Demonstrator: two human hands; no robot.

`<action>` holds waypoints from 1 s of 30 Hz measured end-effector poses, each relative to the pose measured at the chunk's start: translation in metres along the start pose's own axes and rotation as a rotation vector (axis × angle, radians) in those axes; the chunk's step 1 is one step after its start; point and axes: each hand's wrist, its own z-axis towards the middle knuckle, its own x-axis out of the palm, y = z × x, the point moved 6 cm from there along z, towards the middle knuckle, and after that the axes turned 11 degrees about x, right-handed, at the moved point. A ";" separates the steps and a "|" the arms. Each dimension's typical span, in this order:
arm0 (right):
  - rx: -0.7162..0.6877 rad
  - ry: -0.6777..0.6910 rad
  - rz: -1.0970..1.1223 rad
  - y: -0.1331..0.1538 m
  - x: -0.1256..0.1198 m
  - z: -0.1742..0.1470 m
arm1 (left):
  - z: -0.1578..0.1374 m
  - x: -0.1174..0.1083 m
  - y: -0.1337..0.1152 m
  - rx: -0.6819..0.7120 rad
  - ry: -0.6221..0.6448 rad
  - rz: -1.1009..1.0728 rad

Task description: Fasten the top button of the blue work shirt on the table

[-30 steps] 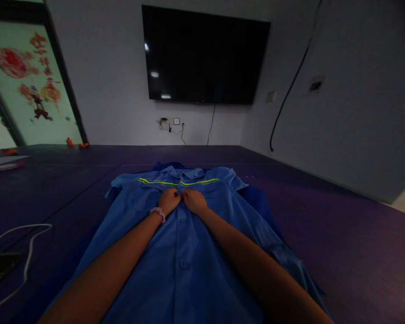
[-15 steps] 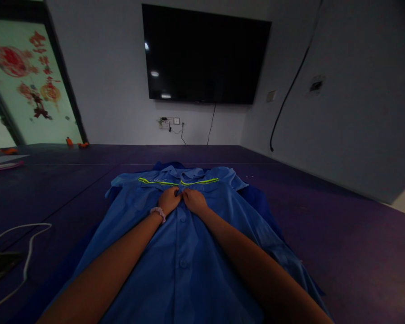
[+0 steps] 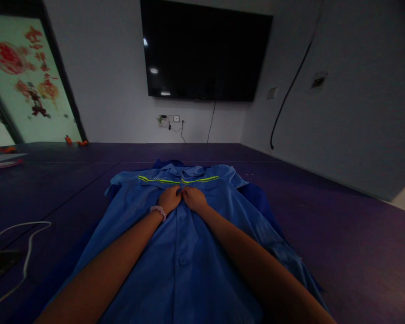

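In the middle of the frame, the left hand (image 3: 169, 198) and the right hand (image 3: 195, 199) sit close together, fingertips touching, both pinching the front strip of the blue shirt (image 3: 185, 252) just below its collar (image 3: 181, 171). The shirt lies flat on the purple table (image 3: 324, 225). Its long way runs from the bottom of the frame up to the collar, straight away from the person. Both hands are just as near to the strip. A button (image 3: 182, 260) shows lower down. A white cable (image 3: 27, 245) lies at lower left.
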 end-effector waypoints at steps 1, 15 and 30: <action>-0.001 -0.001 -0.001 0.000 0.000 0.000 | 0.000 0.000 0.000 0.002 0.007 0.007; 0.000 0.007 0.005 0.000 0.002 0.002 | -0.001 -0.001 -0.002 0.007 0.047 0.063; -0.003 -0.001 0.002 0.000 0.000 0.000 | 0.000 0.001 0.000 0.007 0.053 0.082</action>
